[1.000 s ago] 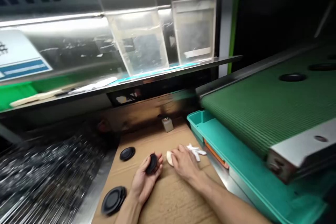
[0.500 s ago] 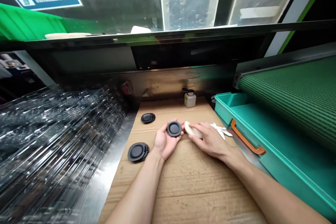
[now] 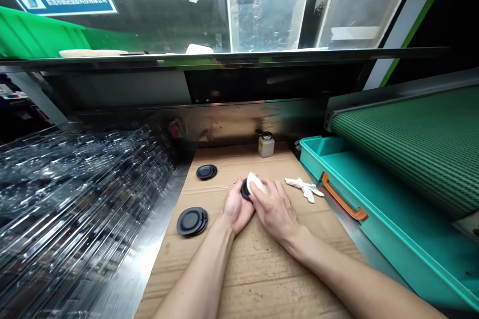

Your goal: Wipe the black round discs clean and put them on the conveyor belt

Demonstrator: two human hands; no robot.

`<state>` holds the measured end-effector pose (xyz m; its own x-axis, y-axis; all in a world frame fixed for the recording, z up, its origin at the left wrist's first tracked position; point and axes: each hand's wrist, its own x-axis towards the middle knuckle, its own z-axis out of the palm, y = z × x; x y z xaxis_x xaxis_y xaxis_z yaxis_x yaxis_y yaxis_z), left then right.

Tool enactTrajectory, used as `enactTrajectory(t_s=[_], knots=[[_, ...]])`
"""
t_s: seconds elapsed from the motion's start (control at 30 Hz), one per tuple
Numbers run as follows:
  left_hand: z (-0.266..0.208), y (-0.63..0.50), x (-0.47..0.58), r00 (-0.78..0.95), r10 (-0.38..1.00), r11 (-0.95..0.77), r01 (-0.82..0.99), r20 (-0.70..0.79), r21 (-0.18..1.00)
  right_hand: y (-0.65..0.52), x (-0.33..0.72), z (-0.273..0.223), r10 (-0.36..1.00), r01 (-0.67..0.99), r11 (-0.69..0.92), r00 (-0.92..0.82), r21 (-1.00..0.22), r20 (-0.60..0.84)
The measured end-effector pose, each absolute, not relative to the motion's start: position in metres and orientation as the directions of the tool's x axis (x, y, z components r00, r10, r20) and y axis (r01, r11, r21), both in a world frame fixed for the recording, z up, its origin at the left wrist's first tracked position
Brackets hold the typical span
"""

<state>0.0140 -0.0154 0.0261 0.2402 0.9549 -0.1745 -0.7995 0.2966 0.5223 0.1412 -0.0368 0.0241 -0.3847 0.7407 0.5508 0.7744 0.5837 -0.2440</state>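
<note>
In my left hand (image 3: 236,208) rests a round black disc (image 3: 245,189) with a raised rim, cupped by the palm and fingers. My right hand (image 3: 275,204) grips a white pad (image 3: 256,183) and presses it against the disc, covering most of its face. Left of the hands, a small stack of black discs (image 3: 192,221) lies on the cardboard (image 3: 262,269). A second, smaller pile of black discs (image 3: 206,172) sits farther back. To the right of my right hand lies a crumpled white glove (image 3: 305,188).
A small white bottle (image 3: 266,146) with its lid flipped up stands at the back. On the right are a teal tray (image 3: 396,249) with an orange handle (image 3: 342,198) and a green conveyor belt (image 3: 419,129). Stacked clear plastic trays (image 3: 75,209) fill the left side.
My right hand has moved left, bringing the white pad from beside the disc onto it. The white glove is now more fully visible. The view has shifted slightly.
</note>
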Motion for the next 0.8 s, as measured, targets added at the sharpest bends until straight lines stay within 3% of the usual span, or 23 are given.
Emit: enactTrajectory(t_s=[0.17, 0.3, 0.43, 0.57, 0.67, 0.8], knots=[[0.0265, -0.0175, 0.0171, 0.235, 0.937, 0.341, -0.782, -0.260, 0.522, -0.0392, 0.1380, 0.0259, 0.733, 0.749, 0.620, -0.445, -0.234, 0.515], [0.0272, -0.0203, 0.0177, 0.214, 0.955, 0.294, -0.793, -0.207, 0.533, -0.0410, 0.1355, 0.0275, 0.779, 0.792, 0.544, -0.353, -0.278, 0.518], [0.0283, -0.0216, 0.0174, 0.212, 0.953, 0.297, -0.790, -0.216, 0.536, -0.0411, 0.1370, 0.0277, 0.749, 0.734, 0.612, -0.418, -0.295, 0.514], [0.0292, -0.0213, 0.0184, 0.215, 0.955, 0.292, -0.796, -0.203, 0.530, -0.0376, 0.1401, 0.0287, 0.786, 0.781, 0.538, -0.331, -0.316, 0.522], [0.0295, -0.0214, 0.0187, 0.216, 0.947, 0.313, -0.783, -0.237, 0.537, -0.0384, 0.1400, 0.0295, 0.739, 0.736, 0.617, -0.418, -0.280, 0.529], [0.0293, -0.0216, 0.0184, 0.193, 0.948, 0.305, -0.778, -0.253, 0.549, -0.0402, 0.1392, 0.0282, 0.745, 0.783, 0.567, -0.356, -0.256, 0.564]])
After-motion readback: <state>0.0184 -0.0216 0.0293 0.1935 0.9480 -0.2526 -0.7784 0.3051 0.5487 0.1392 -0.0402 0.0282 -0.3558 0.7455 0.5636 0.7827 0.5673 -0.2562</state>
